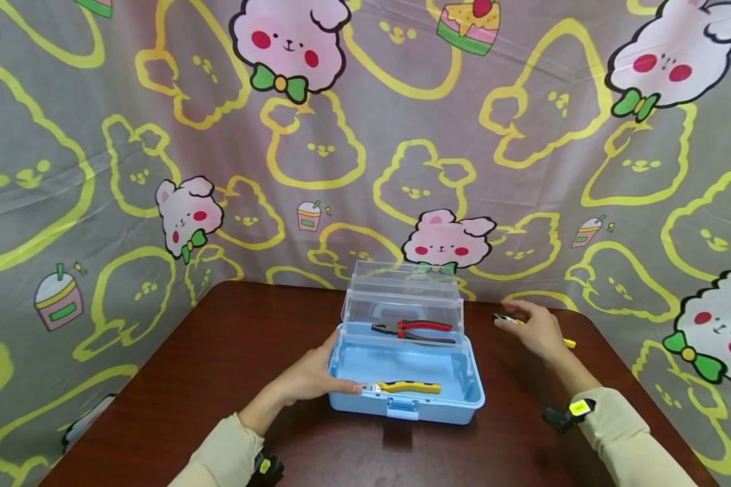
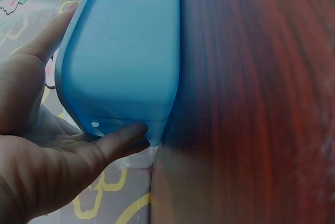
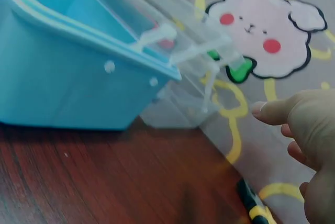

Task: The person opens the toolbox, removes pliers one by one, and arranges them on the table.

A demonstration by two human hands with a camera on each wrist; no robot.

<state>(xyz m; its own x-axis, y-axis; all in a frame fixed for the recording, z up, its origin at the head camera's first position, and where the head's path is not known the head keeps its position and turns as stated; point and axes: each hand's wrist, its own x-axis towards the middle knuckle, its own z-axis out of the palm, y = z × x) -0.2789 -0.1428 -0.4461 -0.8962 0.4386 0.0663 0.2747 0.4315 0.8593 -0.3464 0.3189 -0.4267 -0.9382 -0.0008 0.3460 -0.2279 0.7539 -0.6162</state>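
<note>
A light blue toolbox (image 1: 402,409) with its clear lid raised stands on the table. My left hand (image 1: 307,375) holds the toolbox's left end, thumb over the front rim and fingers along the end wall (image 2: 120,46). Combination pliers with red and black handles (image 1: 426,326) lie towards the back of the box. Yellow-handled pliers (image 1: 411,387) lie along its front edge, close to the left thumb. My right hand (image 1: 539,331) hovers over a yellow-and-black tool (image 3: 254,203) at the table's right, fingers loosely bent and apart from it. The hand partly hides that tool in the head view.
The clear lid (image 1: 405,291) leans back behind the box, near the patterned cloth (image 1: 353,135) that hangs around the table. Dark reddish-brown tabletop (image 1: 231,352) extends on both sides of the toolbox.
</note>
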